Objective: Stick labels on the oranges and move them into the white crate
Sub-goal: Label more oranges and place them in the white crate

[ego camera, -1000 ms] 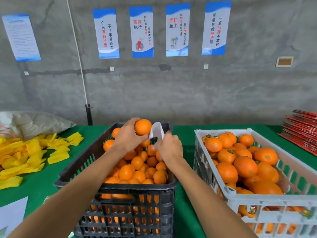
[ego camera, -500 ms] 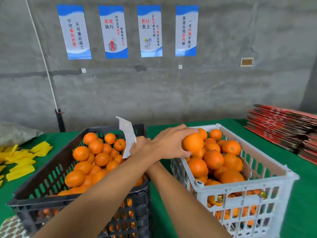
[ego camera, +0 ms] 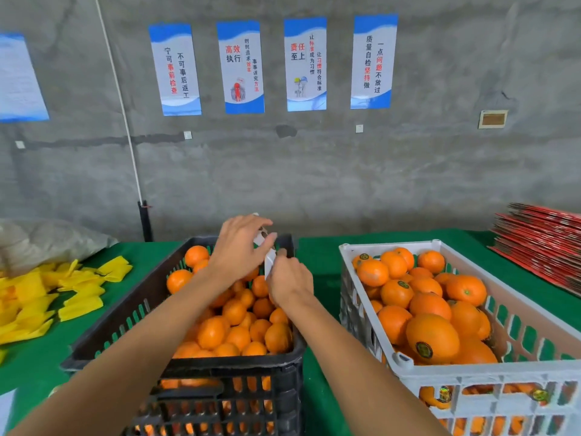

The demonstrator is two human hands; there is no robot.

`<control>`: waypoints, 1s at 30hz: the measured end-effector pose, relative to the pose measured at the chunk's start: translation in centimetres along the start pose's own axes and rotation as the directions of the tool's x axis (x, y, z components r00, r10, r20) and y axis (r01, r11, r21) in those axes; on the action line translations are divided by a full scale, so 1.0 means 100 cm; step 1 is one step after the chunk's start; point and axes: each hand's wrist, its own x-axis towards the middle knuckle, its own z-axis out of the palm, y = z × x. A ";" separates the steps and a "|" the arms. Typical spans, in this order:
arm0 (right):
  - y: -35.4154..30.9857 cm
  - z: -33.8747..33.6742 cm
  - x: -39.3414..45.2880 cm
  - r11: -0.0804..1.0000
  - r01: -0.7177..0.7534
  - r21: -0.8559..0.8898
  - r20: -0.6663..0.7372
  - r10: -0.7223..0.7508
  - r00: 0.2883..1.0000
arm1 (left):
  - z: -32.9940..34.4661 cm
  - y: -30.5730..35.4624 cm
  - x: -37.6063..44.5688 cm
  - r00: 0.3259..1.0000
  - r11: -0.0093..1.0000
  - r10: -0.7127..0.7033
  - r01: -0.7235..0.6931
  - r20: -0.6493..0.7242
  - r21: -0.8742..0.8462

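Oranges (ego camera: 432, 336) in white crate (ego camera: 515, 377)

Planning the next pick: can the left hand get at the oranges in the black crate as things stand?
Probably yes. The left hand hovers right over the black crate, which is open-topped, with oranges heaped and uncovered. But its fingers are busy at the label strip that the right hand holds.

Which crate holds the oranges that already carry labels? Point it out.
The white crate on the right: its oranges show dark round labels. The oranges in the black crate show none.
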 end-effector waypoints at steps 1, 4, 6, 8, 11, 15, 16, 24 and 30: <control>0.000 0.002 0.002 0.999 0.022 -0.045 -0.015 -0.022 1.000 | -0.002 -0.014 -0.005 0.995 0.993 -0.104 0.104 0.001 -0.050; -0.007 0.006 0.009 0.988 0.119 -0.093 -0.026 -0.122 0.992 | -0.005 -0.043 -0.018 0.916 0.843 -0.394 0.393 0.075 -0.367; -0.008 0.007 0.015 0.979 0.179 -0.099 0.000 -0.179 0.984 | -0.006 -0.055 -0.023 0.820 0.632 -0.545 0.538 0.175 -0.557; -0.008 0.009 0.021 0.977 0.197 -0.081 0.001 -0.197 0.980 | -0.008 -0.062 -0.022 0.725 0.312 -0.617 0.583 0.306 -0.750; -0.007 0.011 0.024 0.987 0.163 0.004 -0.053 -0.163 0.985 | -0.011 -0.067 -0.019 0.718 0.044 -0.589 0.486 0.370 -0.873; -0.004 0.008 0.024 0.975 -0.012 0.223 -0.090 0.033 0.995 | -0.014 -0.070 -0.021 0.761 0.042 -0.552 0.433 0.341 -0.900; -0.003 0.006 0.024 0.954 -0.032 0.298 -0.091 0.062 0.994 | -0.014 -0.071 -0.022 0.755 0.059 -0.559 0.448 0.343 -0.892; 0.000 0.006 0.021 0.899 0.067 0.433 -0.103 -0.025 0.994 | 0.002 -0.068 -0.030 0.593 0.045 -0.592 0.701 0.546 -0.712; 0.002 0.006 0.018 0.905 0.228 0.358 -0.144 -0.188 0.972 | 0.007 -0.057 -0.036 0.859 0.726 -0.427 0.512 0.283 -0.459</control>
